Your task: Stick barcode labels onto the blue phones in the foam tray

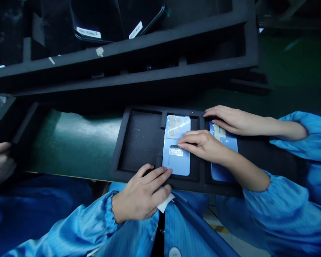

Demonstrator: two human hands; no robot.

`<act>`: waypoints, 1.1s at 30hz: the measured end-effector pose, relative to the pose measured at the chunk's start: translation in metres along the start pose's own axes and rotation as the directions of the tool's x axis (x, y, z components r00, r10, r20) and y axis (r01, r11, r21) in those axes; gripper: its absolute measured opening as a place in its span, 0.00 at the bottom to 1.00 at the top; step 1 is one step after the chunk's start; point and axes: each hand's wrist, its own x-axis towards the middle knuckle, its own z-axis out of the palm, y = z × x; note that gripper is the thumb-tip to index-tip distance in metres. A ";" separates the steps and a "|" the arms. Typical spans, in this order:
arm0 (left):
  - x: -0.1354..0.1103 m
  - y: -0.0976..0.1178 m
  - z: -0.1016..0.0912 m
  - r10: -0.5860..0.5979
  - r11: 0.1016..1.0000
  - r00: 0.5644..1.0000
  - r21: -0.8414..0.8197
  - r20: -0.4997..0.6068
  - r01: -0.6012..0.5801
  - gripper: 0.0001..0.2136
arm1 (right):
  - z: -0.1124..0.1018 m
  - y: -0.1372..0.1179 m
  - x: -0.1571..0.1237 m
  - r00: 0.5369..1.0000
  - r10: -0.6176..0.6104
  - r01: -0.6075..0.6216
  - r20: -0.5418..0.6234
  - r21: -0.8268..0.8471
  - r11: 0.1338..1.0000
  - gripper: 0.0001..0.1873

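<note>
Open right grip rests on a blue panel; left grip pinches paper.

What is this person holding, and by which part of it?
The left hand seems to hold a small white paper slip by one end. The right hand holds nothing: its fingertips rest on a blue panel.

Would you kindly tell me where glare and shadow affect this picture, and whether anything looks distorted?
In the head view, glare whitens the blue panel and sheens the green mat; the upper foam rack sinks into shadow, its long edges looking bowed.
</note>
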 end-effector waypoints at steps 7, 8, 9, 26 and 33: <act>-0.001 -0.002 0.000 0.011 1.000 0.999 -0.005 0.040 -0.010 0.14 | 0.007 0.009 0.000 0.995 -0.060 0.061 -0.083 0.006 0.998 0.06; -0.001 -0.002 0.000 0.010 1.000 0.999 -0.004 0.041 -0.010 0.14 | 0.007 0.009 -0.001 0.995 -0.056 0.056 -0.086 0.005 0.998 0.06; -0.001 -0.002 -0.001 0.009 1.000 0.999 -0.002 0.043 -0.009 0.14 | 0.007 0.009 -0.001 0.995 -0.049 0.049 -0.088 0.005 0.999 0.06; 0.013 0.012 0.000 -0.128 0.988 0.977 0.105 0.173 0.111 0.10 | 0.016 -0.012 -0.011 0.963 -0.072 -0.006 -0.258 -0.288 0.958 0.09; 0.014 0.010 -0.002 -0.114 0.990 0.979 0.102 0.167 0.098 0.09 | -0.004 -0.016 -0.006 0.986 -0.027 0.040 -0.163 0.079 0.996 0.05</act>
